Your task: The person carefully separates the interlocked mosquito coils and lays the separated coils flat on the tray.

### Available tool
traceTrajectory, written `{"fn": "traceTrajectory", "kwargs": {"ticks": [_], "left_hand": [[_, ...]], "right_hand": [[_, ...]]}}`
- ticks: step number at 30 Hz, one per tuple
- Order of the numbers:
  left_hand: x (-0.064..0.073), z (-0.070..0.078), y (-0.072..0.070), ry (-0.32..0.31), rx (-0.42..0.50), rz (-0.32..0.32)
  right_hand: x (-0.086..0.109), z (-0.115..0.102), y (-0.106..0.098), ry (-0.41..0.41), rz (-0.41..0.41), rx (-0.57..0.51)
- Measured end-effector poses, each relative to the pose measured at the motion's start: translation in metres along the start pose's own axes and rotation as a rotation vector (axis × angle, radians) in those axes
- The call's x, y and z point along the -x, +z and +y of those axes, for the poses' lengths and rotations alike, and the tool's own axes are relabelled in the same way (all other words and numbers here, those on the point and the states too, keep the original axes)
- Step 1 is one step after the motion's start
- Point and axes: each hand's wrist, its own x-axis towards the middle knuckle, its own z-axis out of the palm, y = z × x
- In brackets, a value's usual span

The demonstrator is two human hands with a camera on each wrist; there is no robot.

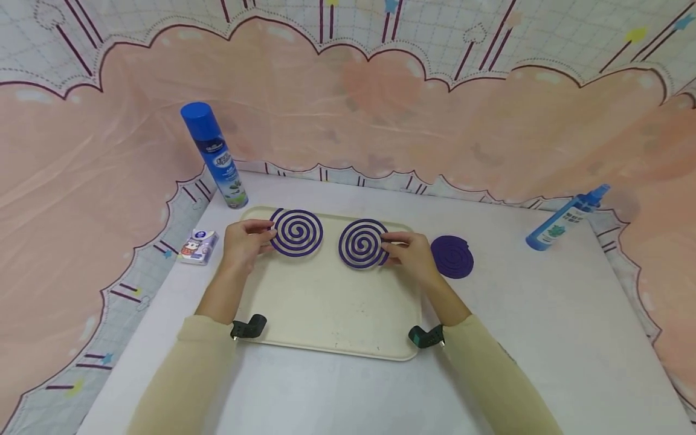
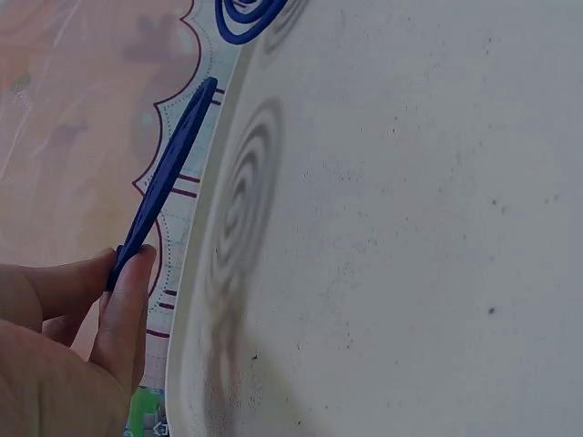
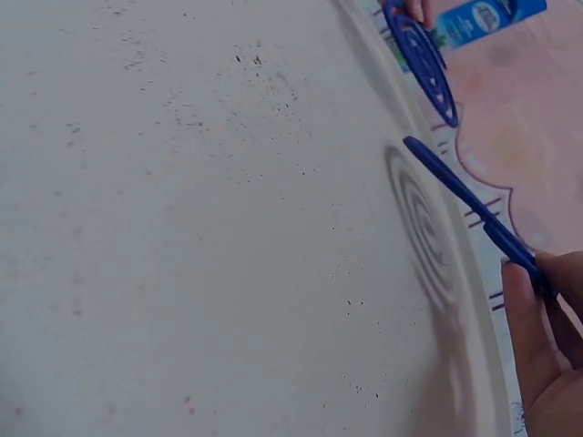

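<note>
While left hand [image 1: 243,244] pinches one coil [image 1: 296,231], right hand [image 1: 410,255] pinching another coil [image 1: 362,244], tray [image 1: 326,308] beneath.

Far coil [image 2: 239,39] cropped in left wrist view

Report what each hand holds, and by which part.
In the head view, the left hand pinches one mosquito coil at the left edge of its outer ring; the right hand pinches a second mosquito coil at its right edge.
</note>
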Motion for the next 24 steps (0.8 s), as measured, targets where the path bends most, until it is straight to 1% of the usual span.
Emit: {"fn": "traceTrajectory", "kwargs": {"ticks": [7, 10, 13, 18, 21, 22, 24], "left_hand": [[-0.009, -0.005, -0.001, -0.047, -0.055, -0.023], [-0.011, -0.008, 0.0, -0.066, -0.05, -0.026], [-0.012, -0.012, 0.001, -0.06, -0.034, -0.027], [-0.013, -0.017, 0.001, -0.037, -0.044, -0.027], [-0.014, -0.018, 0.002, -0.025, -0.099, -0.024], [-0.014, -0.019, 0.002, -0.017, -0.134, -0.018], [-0.014, -0.02, 0.003, 0.005, -0.235, -0.002]], "right_hand": [[-0.009, 0.002, 0.003, 0.047, 0.002, -0.042], [-0.011, 0.005, 0.005, 0.045, 0.004, -0.034], [-0.013, 0.01, 0.007, 0.045, 0.014, -0.031], [-0.013, 0.017, 0.011, 0.051, 0.047, -0.012], [-0.012, 0.019, 0.014, 0.035, 0.066, 0.027], [-0.011, 0.019, 0.014, 0.023, 0.073, 0.041], [-0.011, 0.02, 0.015, -0.006, 0.088, 0.09]]}}
